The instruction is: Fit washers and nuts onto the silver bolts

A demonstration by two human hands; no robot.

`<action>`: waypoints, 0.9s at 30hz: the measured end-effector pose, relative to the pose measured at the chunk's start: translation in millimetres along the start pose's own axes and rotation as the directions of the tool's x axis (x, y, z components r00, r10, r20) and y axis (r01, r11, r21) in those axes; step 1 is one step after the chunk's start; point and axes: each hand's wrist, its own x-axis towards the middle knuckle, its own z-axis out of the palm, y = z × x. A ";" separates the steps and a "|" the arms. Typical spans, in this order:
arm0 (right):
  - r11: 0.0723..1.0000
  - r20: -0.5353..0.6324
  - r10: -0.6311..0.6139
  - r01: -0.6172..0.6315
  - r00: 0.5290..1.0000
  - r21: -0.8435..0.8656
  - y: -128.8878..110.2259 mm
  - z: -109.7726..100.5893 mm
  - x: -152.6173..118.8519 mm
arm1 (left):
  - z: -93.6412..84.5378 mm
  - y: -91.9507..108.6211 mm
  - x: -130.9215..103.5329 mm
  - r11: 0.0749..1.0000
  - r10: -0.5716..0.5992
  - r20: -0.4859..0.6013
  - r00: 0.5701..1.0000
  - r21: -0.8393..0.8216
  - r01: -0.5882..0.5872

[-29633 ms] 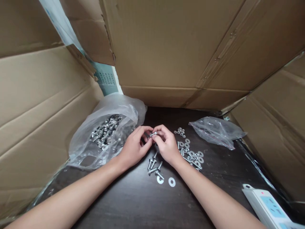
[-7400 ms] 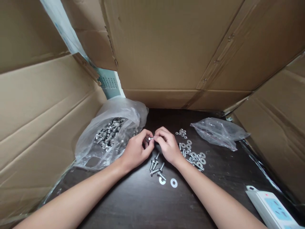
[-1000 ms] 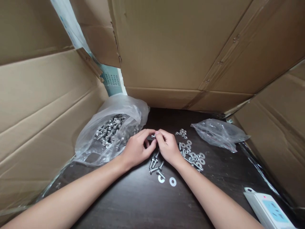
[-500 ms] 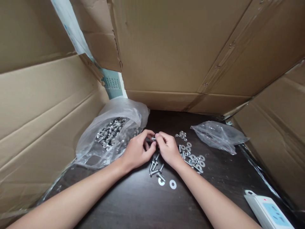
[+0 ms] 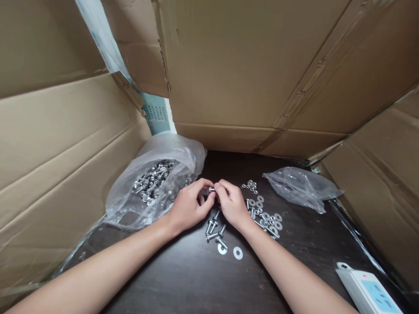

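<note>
A small silver bolt (image 5: 211, 189) is held between the fingertips of both hands above the dark table. My left hand (image 5: 191, 203) pinches its left end with curled fingers. My right hand (image 5: 231, 204) grips its other end between thumb and fingers, which partly hide it. Just below the hands lie several loose bolts (image 5: 214, 226), with a flat washer (image 5: 238, 253) in front of them. Right of my right hand spreads a pile of bolts and washers (image 5: 266, 220), and behind it a small cluster of nuts (image 5: 251, 186).
An open plastic bag (image 5: 114, 205) full of metal hardware stands at the left. Another clear bag (image 5: 301, 185) lies flat at the right. A white power strip (image 5: 366, 285) is at the lower right. Cardboard walls (image 5: 235, 65) enclose the dark table (image 5: 183, 270).
The fingertips have shifted slightly around the bolt, and more of its left end shows. The whole view has moved a little; the loose parts lie as before.
</note>
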 end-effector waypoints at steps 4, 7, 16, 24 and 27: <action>0.999 -0.006 -0.036 0.036 0.999 0.005 -0.7 0.1 0.5 | 0.0 1.4 1.4 0.999 -0.023 -0.026 0.999 -0.026 0.022; 0.996 -0.014 -0.084 0.084 0.996 -0.008 -0.7 -0.1 0.5 | 0.2 2.4 2.4 0.998 -0.036 -0.040 0.999 -0.052 0.034; 0.986 -0.006 -0.164 0.163 0.986 -0.038 -1.6 -0.3 -2.9 | -1.1 3.1 2.9 0.988 -0.105 -0.054 0.993 -0.117 0.098; 0.988 -0.046 -0.149 0.151 0.988 0.043 1.7 -0.3 -4.7 | -0.5 0.8 1.7 0.984 -0.126 -0.054 0.991 -0.132 0.118; 0.991 -0.042 -0.127 0.128 0.991 0.030 1.0 -0.5 -4.1 | -0.5 0.8 1.8 0.983 -0.128 -0.040 0.991 -0.139 0.121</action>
